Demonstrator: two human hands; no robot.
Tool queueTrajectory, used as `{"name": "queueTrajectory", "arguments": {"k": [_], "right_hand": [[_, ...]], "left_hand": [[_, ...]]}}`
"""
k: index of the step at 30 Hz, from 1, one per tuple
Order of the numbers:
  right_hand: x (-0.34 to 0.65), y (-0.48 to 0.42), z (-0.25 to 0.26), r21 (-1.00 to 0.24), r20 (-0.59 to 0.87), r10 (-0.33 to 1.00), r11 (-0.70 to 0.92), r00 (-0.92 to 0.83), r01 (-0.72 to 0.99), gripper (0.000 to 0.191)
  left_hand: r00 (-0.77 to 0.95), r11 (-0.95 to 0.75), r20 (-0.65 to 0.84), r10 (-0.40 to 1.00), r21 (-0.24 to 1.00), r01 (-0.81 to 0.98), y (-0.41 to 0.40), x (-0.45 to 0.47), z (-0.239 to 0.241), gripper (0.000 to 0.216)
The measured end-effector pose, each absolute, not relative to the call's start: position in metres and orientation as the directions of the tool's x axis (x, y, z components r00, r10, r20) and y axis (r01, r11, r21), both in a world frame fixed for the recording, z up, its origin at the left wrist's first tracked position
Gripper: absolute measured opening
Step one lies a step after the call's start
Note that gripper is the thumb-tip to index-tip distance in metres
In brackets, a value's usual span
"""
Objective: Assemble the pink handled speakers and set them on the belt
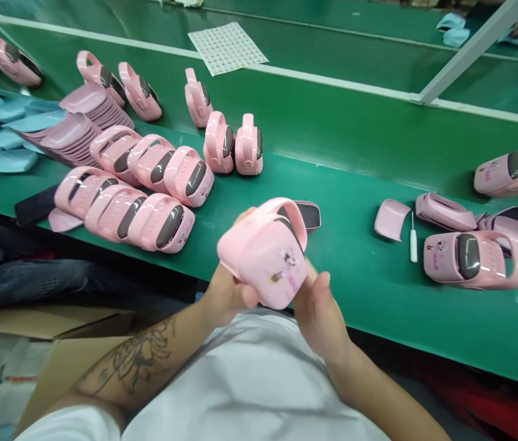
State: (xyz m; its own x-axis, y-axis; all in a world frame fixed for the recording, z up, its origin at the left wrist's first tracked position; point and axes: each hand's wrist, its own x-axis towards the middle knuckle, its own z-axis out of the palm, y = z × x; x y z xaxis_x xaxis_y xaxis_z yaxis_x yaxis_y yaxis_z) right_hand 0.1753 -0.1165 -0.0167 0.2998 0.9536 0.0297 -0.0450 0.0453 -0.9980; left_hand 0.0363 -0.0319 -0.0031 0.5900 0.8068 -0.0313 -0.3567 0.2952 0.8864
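Note:
A pink plastic handled housing [259, 260] with a printed cartoon figure and a dark panel is held up in front of my chest, over the bench's front edge. My left hand [226, 297] grips it from the left, the thumb on its lower edge and the other fingers mostly hidden behind it. Against its right side rests my right hand [323, 315], thumb raised off the surface and fingers partly hidden behind. Just beyond the housing, a dark-faced pink piece [310, 215] lies on the green bench [332, 275], partly covered from view.
Left on the bench are rows of similar pink housings [149, 223], stacked pink covers [75, 131] and blue covers [13, 160]. To the right lie a white-handled screwdriver [413, 246], a pink cover [391, 219] and another housing [493, 260]. A sticker sheet [226, 48] lies over the back ledge.

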Motion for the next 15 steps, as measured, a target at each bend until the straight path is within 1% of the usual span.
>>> {"name": "queueTrajectory", "arguments": {"k": [1, 2, 4, 5, 7, 10, 12, 15], "right_hand": [[0.172, -0.113, -0.016, -0.99, -0.021, 0.975, 0.011, 0.221, -0.143, 0.076], [0.171, -0.109, -0.016, -0.975, -0.047, 0.982, -0.006, 0.182, -0.22, 0.078], [0.172, -0.103, -0.018, -0.946, -0.07, 0.969, 0.011, 0.238, -0.323, 0.074], [0.174, -0.102, -0.02, -0.934, -0.08, 0.956, 0.028, 0.284, -0.356, 0.07], [0.178, -0.104, -0.027, -0.917, -0.092, 0.934, 0.056, 0.346, -0.396, 0.063], [0.183, -0.113, -0.037, -0.928, -0.046, 0.936, 0.089, 0.348, -0.361, 0.063], [0.185, -0.118, -0.041, -0.951, -0.005, 0.945, 0.096, 0.326, -0.292, 0.066], [0.188, -0.122, -0.042, -0.969, 0.005, 0.956, 0.077, 0.293, -0.233, 0.072]], "left_hand": [[0.591, 0.256, -0.009, 0.806, 0.907, -0.335, -0.032, 0.036, -0.004, 0.116], [0.589, 0.208, 0.014, 0.808, 0.928, -0.308, -0.033, 0.035, -0.004, 0.119], [0.585, 0.129, 0.042, 0.81, 0.961, -0.247, -0.033, 0.031, -0.001, 0.121], [0.589, 0.12, 0.03, 0.808, 0.97, -0.213, -0.033, 0.029, 0.002, 0.119], [0.602, 0.153, -0.039, 0.797, 0.978, -0.14, -0.032, 0.026, 0.009, 0.105], [0.59, 0.219, -0.123, 0.798, 0.971, -0.093, -0.033, 0.027, 0.019, 0.079], [0.573, 0.23, -0.134, 0.809, 0.968, -0.098, -0.034, 0.029, 0.022, 0.072], [0.571, 0.236, -0.147, 0.808, 0.968, -0.086, -0.036, 0.031, 0.022, 0.071]]}}
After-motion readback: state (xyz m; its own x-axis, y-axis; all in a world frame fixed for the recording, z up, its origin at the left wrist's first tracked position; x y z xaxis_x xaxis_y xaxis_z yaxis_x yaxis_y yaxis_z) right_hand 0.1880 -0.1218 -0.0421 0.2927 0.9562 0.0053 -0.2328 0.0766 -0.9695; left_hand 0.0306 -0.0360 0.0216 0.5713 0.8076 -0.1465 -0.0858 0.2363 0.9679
